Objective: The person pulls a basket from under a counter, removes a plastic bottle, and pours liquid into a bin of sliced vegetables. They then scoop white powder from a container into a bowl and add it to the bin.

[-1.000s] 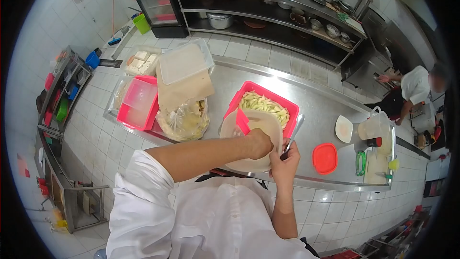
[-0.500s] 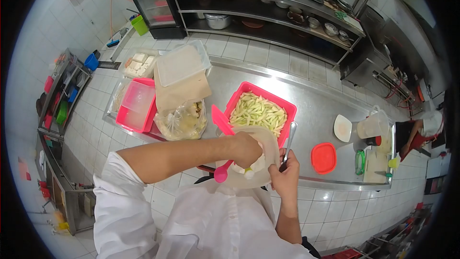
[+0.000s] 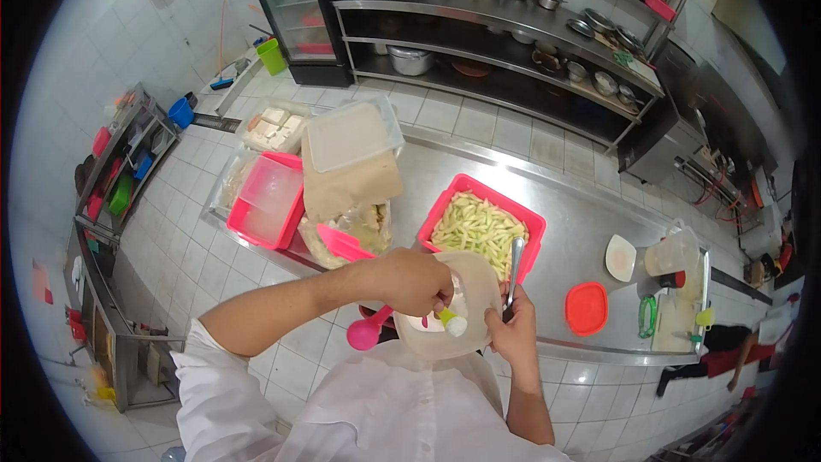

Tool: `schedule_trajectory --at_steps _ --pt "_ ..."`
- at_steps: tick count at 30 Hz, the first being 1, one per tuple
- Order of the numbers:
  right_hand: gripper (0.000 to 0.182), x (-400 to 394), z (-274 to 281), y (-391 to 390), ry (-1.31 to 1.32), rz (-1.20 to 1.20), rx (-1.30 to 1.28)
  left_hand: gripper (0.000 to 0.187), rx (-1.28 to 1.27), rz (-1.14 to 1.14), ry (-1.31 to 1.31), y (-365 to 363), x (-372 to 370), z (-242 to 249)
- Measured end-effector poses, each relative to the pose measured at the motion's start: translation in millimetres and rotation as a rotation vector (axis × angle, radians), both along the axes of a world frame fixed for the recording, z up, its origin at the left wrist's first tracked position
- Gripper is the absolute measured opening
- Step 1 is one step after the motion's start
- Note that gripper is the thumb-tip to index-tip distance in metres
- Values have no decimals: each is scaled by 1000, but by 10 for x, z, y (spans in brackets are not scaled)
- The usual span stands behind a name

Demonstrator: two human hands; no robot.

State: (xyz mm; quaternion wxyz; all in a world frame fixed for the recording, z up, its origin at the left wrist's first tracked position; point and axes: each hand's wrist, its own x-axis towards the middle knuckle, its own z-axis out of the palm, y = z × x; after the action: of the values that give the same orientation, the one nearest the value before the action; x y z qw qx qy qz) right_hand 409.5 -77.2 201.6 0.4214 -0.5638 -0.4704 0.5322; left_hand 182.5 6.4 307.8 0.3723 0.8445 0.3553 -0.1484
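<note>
My left hand (image 3: 415, 281) is closed on a set of measuring spoons, over the left rim of a translucent plastic tub (image 3: 479, 281). Its small yellow-green measuring spoon (image 3: 454, 322) carries white powder above the tub. Larger pink scoops stick out beyond the hand, one (image 3: 365, 334) toward my body and one (image 3: 342, 242) away from it. White powder lies in the tub too. My right hand (image 3: 513, 321) grips the tub's right side, with a metal utensil (image 3: 516, 263) upright in the same grasp. Just behind the tub sits a pink container (image 3: 537, 248) of pale green cut sticks.
On the steel table (image 3: 436, 158) at left are a pink box (image 3: 295, 227), a lidded container (image 3: 355, 133) and white blocks (image 3: 275, 128) in a tub. A red lid (image 3: 587, 309), a white dish (image 3: 620, 257) and a jug (image 3: 671, 252) stand right. A person (image 3: 727, 351) is at far right.
My left hand has lifted out of the tub and shifted left with the measuring spoons. The powder-filled spoon now shows plainly. The whole view has tilted, and the person at far right has moved.
</note>
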Motion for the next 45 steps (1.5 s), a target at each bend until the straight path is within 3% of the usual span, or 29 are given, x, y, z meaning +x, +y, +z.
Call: schedule_trajectory --at_steps 5,10,16,19,21,22,28,31,37,39,42,45 --pt "24 -166 -502 158 -58 0 -24 20 -71 287 -51 -61 -485 -147" --pt "23 -377 -1040 242 -32 48 -14 23 -61 516 -313 -224 -965 -549" --pt "24 -525 -1346 292 -44 42 -52 20 -264 800 -455 -488 -1161 -1245" --pt "23 -546 -1369 384 -27 -31 -95 21 -334 955 -493 -572 -1130 -1357" --pt "21 -542 -1636 469 -180 -59 171 21 -359 1016 -506 -588 -1091 -1398" --pt "21 -533 -1694 464 -181 -63 167 20 -380 1082 -520 -593 -1083 -1414" --pt "21 -598 -1315 536 -296 17 122 19 -374 1114 -546 -523 -1042 -1576" --pt "23 -602 -1153 503 -522 31 184 18 -480 1151 -538 -500 -1054 -1606" --pt "12 -548 -918 250 -565 -173 356 18 -456 1247 -619 -592 -992 -1628" --pt "11 -625 -743 64 -539 3 545 19 -439 1250 -609 -643 -960 -1601" --pt "8 -848 -446 -166 -545 143 468 21 -391 1256 -640 -735 -914 -1630" --pt "7 -898 -537 -220 -619 216 451 23 -341 1277 -681 -796 -846 -1614"
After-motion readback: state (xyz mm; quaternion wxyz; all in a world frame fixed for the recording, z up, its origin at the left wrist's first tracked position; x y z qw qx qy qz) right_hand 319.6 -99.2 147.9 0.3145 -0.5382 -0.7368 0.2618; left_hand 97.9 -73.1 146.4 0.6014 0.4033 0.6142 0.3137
